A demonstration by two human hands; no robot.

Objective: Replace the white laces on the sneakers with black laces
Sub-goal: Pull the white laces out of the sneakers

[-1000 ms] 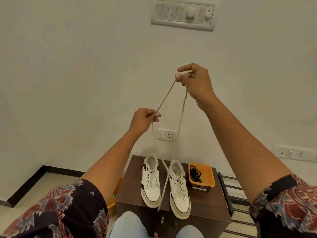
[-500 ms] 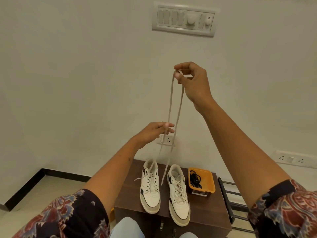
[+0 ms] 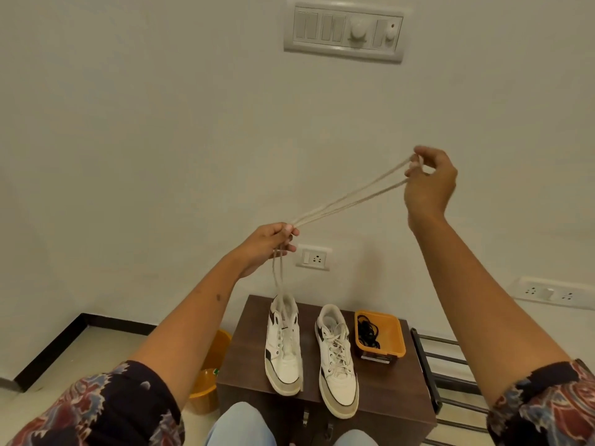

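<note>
Your removed white lace (image 3: 351,196) stretches doubled between both hands above the tabletop (image 3: 386,394) — left hand (image 3: 269,244) pinched shut on its tails, right hand (image 3: 429,180) closed on the fold. Soft, light and limp, it should handle best gripped near the ends. No legible branding on either sneaker (image 3: 336,362).

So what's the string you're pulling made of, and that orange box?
The white lace looks like woven cotton or polyester cord: matte, slightly fuzzy, stretched taut between the left hand and right hand. The orange box looks like smooth moulded plastic, with an even colour and rounded corners.
</note>
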